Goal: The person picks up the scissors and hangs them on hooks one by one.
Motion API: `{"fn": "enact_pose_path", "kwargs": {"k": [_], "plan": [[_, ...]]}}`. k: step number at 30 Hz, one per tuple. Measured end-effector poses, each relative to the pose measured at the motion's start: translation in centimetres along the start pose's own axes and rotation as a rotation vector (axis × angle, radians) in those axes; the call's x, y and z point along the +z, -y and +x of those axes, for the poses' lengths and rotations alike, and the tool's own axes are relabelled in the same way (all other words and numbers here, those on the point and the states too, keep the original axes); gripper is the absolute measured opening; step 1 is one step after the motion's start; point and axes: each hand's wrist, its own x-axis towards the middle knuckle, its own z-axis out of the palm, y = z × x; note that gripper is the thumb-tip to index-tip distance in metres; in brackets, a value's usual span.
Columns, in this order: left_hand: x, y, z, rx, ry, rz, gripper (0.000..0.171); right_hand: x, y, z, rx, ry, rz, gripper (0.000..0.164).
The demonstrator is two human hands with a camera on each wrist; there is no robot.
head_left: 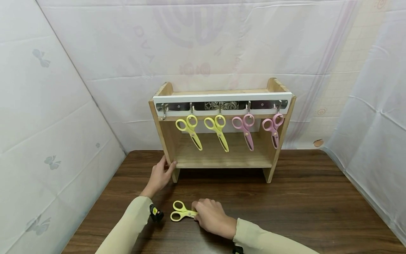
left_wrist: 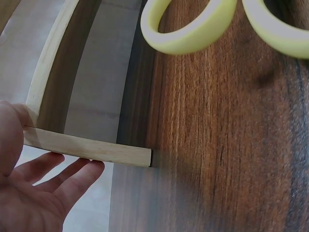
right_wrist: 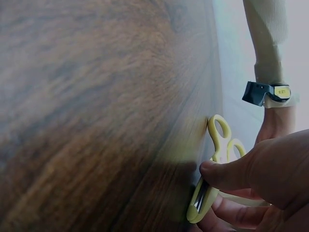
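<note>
My left hand [head_left: 160, 176] grips the lower left side panel of a small wooden shelf [head_left: 222, 164], thumb in front and fingers on the outer face, as the left wrist view also shows. With my right hand [head_left: 211, 216] I pinch a pair of yellow scissors [head_left: 180, 211] by the blades, low over the table; its handle loops point left. In the right wrist view the thumb lies across the scissors [right_wrist: 219, 140]. On the shelf's hook rail [head_left: 182, 106] hang two yellow scissors [head_left: 189, 128] and two pink scissors [head_left: 245, 128]. The leftmost hook [head_left: 163, 112] holds nothing.
The shelf stands on a dark wood-grain table [head_left: 304, 204] near its back edge. Pale patterned sheets [head_left: 120, 63] hang behind and at both sides. A black wrist camera [head_left: 156, 213] sits on the left wrist, close to the yellow handles.
</note>
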Motion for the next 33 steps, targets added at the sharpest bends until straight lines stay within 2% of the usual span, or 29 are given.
{"fn": "enact_pose_path", "kwargs": {"k": [24,29,33], "plan": [[0.0,-0.1,0.0,-0.006,-0.005,-0.003,0.051,-0.1,-0.2,0.0,-0.013,0.005,0.013,0.021],[0.0,0.0,0.0,-0.006,-0.003,-0.006,0.052,-1.0,-0.4,0.3,-0.031,0.03,0.019,0.019],[0.0,0.0,0.1,0.004,-0.006,0.004,0.052,-2.5,-0.6,0.7,-0.051,0.028,-0.018,0.017]]}}
